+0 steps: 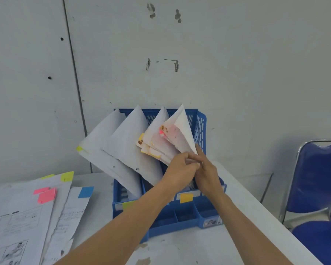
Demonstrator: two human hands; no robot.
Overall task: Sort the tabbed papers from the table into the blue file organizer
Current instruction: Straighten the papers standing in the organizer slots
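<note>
The blue file organizer (201,127) stands on the white table against the wall, with white papers leaning left out of its slots. Yellow labels (186,197) mark its front. My left hand (180,169) pinches the lower edge of the rightmost sheets (180,134), which carry a pink tab (161,133). My right hand (206,169) touches the same edge from the right with straight fingers. The neighbouring bundle has yellow-orange tabs (141,139). Loose tabbed papers (27,217) lie at the left of the table, with pink (46,196), yellow-green (67,176) and blue (85,192) tabs.
A blue padded chair (313,178) with a metal frame stands to the right of the table (180,249). The grey wall rises directly behind the organizer. Small open compartments (185,215) run along the organizer's front.
</note>
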